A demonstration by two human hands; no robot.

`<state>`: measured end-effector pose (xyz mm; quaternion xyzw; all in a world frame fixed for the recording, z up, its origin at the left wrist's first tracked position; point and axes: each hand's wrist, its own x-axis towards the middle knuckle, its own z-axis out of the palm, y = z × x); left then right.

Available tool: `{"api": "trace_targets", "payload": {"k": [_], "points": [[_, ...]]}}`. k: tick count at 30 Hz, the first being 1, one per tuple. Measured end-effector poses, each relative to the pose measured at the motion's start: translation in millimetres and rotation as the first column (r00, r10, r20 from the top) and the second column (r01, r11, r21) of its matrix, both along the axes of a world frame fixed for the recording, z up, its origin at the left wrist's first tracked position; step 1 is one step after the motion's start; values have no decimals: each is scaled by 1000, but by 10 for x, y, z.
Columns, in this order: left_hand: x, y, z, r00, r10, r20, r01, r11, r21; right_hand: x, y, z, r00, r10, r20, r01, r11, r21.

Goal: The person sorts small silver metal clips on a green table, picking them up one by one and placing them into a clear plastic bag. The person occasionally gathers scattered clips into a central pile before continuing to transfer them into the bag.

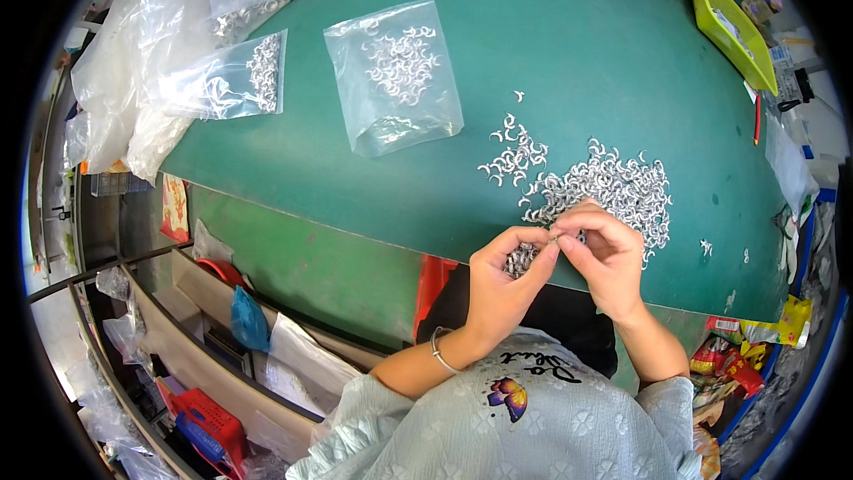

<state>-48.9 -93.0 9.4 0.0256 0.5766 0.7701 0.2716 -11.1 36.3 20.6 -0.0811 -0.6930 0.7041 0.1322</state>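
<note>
A: Entry, head view. Both hands meet over the near edge of the green table [569, 62]. The left hand [498, 289] and right hand [609, 258] pinch one small silver curved piece [554, 236] between their fingertips, each closed on it.

B: Where does the piece lie from each grip?

A: At the meeting point, to the right of the left hand and to the left of the right one. Neither hand is clearly nearer. Long axis too small to tell.

B: Stock?

A: The loose pile of silver pieces [613, 187] lies on the table just beyond the fingers, toward the far edge, closer to the right hand. More pieces seem cupped under the left palm, partly hidden. A clear bag of pieces [395, 71] lies well apart, far left.
</note>
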Motion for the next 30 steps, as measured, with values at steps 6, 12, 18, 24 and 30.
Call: {"api": "trace_targets", "payload": {"k": [6, 12, 18, 24, 30], "points": [[-20, -19, 43, 982, -16, -186, 13, 1000, -19, -12, 62, 165, 995, 53, -88, -4, 879, 477], [-31, -19, 43, 946, 1, -325, -20, 998, -55, 23, 45, 173, 1000, 17, -19, -10, 946, 324], [-87, -102, -81, 989, -137, -63, 143, 983, 114, -96, 152, 141, 982, 90, 167, -127, 966, 226], [-166, -88, -49, 921, -334, 199, 218, 867, 448, -891, 458, -59, 998, -47, 33, 9, 698, 716], [-200, -75, -96, 941, -289, 177, 192, 885, 424, -1228, 487, -303, 997, 58, -46, 18, 417, 909]]}}
